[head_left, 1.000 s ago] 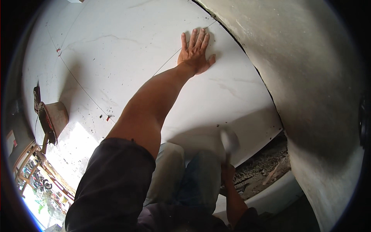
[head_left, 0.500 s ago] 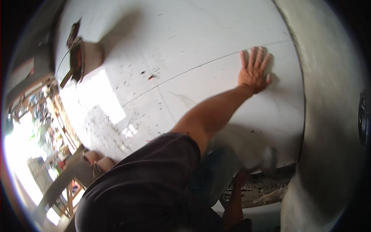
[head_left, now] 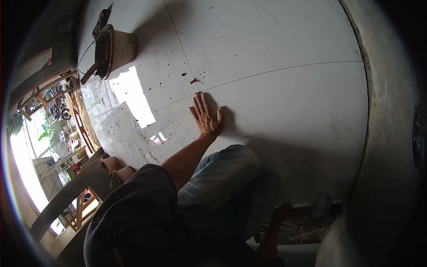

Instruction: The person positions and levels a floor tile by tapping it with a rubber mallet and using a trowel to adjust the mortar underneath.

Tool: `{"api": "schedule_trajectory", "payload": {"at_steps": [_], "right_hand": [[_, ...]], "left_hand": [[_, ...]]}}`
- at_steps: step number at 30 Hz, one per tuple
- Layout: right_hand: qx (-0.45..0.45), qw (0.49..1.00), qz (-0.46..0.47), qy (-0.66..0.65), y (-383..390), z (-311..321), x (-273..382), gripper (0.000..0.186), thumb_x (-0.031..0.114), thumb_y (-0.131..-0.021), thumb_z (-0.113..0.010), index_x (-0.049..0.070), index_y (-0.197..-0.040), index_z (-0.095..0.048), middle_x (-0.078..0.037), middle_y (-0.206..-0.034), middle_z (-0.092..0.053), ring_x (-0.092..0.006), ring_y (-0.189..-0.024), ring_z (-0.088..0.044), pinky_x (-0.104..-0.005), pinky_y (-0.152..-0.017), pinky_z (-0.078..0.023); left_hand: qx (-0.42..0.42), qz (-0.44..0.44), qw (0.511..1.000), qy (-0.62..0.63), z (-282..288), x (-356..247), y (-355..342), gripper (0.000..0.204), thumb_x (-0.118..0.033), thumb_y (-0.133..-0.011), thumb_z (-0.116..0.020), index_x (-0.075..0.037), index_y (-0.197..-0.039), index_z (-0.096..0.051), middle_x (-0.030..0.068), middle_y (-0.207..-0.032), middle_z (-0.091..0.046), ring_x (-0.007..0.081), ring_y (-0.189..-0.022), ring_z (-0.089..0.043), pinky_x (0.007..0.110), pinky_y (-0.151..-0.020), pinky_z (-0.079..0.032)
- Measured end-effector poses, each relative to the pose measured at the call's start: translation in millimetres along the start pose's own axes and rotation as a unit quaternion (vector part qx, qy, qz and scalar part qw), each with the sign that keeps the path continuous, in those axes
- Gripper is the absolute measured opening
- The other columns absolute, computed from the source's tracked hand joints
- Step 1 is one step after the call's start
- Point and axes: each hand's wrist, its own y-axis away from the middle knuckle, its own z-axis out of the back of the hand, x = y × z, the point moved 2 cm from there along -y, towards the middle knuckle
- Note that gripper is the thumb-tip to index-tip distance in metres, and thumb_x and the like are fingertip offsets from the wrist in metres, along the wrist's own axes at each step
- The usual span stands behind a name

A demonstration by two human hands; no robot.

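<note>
My left hand lies flat on the glossy white floor tile, fingers spread, beside a dark joint line. Just beyond its fingertips a small red piece rests near where two joint lines cross. Low in the view, in shadow, my right hand is closed on the handle of what looks like a mallet. The grey mallet head shows over the tile's near edge, apart from my left hand.
A mortar-smeared bucket stands at the far left, with a dirty tool beyond it. Grey wall bounds the tiles on the right. Rough bare ground lies near me. Two small pots sit at left.
My left hand has moved left and nearer across the tile, from close to the wall to the crossing of the joints. My right hand stays low with the mallet.
</note>
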Motion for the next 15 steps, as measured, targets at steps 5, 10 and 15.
{"api": "schedule_trajectory", "payload": {"at_steps": [5, 10, 15], "right_hand": [[0.009, 0.946, -0.183, -0.269, 3.8, -12.5, 0.1, 0.031, 0.020, -0.093, -0.047, 0.000, -0.111, -0.061, -0.020, -0.107, -0.061, -0.0354, -0.102, -0.057, -0.0452, -0.093, -0.043], [-0.024, 0.954, -0.188, -0.231, -3.7, -20.5, 4.0, 0.037, 0.030, -0.094, -0.051, -0.004, -0.101, -0.064, -0.020, -0.089, -0.065, -0.0329, -0.082, -0.063, -0.0433, -0.072, -0.049], [-0.129, 0.889, -0.175, -0.403, 11.3, -8.7, 5.2, 0.038, 0.035, -0.091, -0.055, -0.002, -0.098, -0.065, -0.017, -0.080, -0.066, -0.0322, -0.073, -0.064, -0.0442, -0.064, -0.051]], "left_hand": [[0.027, 0.026, 0.999, -0.032, 1.0, 14.3, 5.3, 0.079, -0.047, -0.092, -0.037, -0.002, -0.148, -0.004, 0.0184, -0.155, -0.004, 0.0349, -0.144, 0.000, 0.056, -0.112, 0.001], [0.019, 0.034, 0.999, -0.018, -7.0, -1.6, 9.1, 0.078, -0.046, -0.092, -0.037, -0.001, -0.148, -0.005, 0.0208, -0.155, -0.003, 0.0375, -0.143, 0.002, 0.057, -0.111, 0.002], [0.042, -0.168, 0.985, 0.002, -5.3, -69.9, -6.4, 0.082, -0.049, -0.088, -0.043, -0.005, -0.149, -0.011, 0.0240, -0.153, -0.006, 0.0455, -0.141, 0.001, 0.062, -0.109, 0.002]]}}
